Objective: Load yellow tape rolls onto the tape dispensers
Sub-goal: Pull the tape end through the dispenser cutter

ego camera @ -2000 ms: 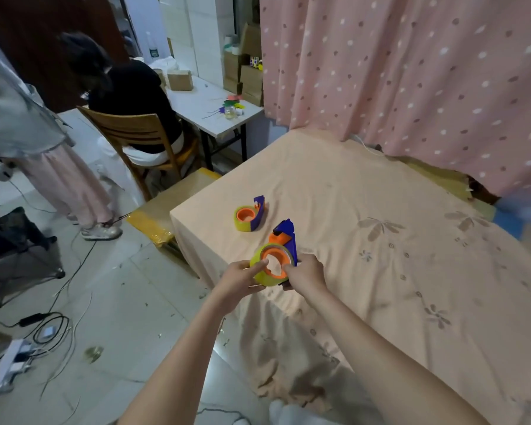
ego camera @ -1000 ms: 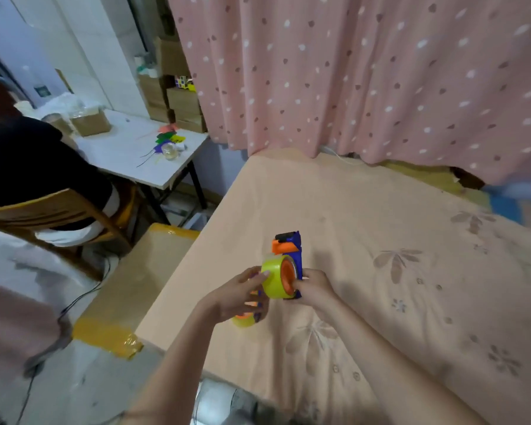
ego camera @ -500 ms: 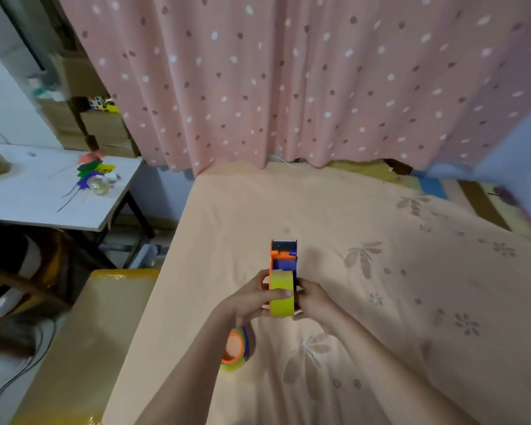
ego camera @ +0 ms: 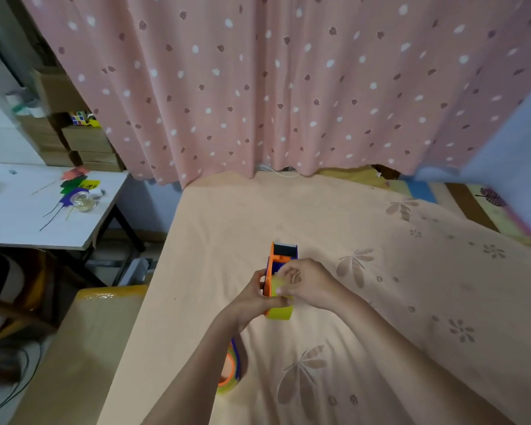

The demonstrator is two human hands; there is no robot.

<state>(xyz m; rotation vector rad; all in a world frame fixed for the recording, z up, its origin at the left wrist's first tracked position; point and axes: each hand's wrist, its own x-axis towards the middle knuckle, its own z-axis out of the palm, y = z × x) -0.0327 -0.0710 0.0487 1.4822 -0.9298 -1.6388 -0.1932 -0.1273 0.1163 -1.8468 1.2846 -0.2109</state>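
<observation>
Together our two bare hands meet over the peach, flower-printed cloth [ego camera: 396, 302] that covers the tabletop, roughly midway along its left half. Our left hand [ego camera: 252, 297] wraps around the side of the orange and blue plastic tape dispenser [ego camera: 281, 257], thumb across the bright yellow tape roll [ego camera: 279, 311] seated in it, so this hand grasps dispenser and roll together. Our right hand [ego camera: 311, 282] comes in from the other side, its fingertips [ego camera: 284, 276] pinched at the top of the yellow roll; we cannot tell whether they hold a loose tape end or only press on the roll. The dispenser's dark front end points away from us toward the pink dotted curtain [ego camera: 288, 87] hanging past the far edge of the tabletop. Nearer to us, close to the left edge, a second dispenser with a yellow roll and orange core [ego camera: 232, 371] lies on the cloth, partly hidden behind our left forearm. Off to the left stands a white side table [ego camera: 28, 222] carrying coloured paper tags [ego camera: 78, 184] and a small clear tape roll [ego camera: 85, 200].
</observation>
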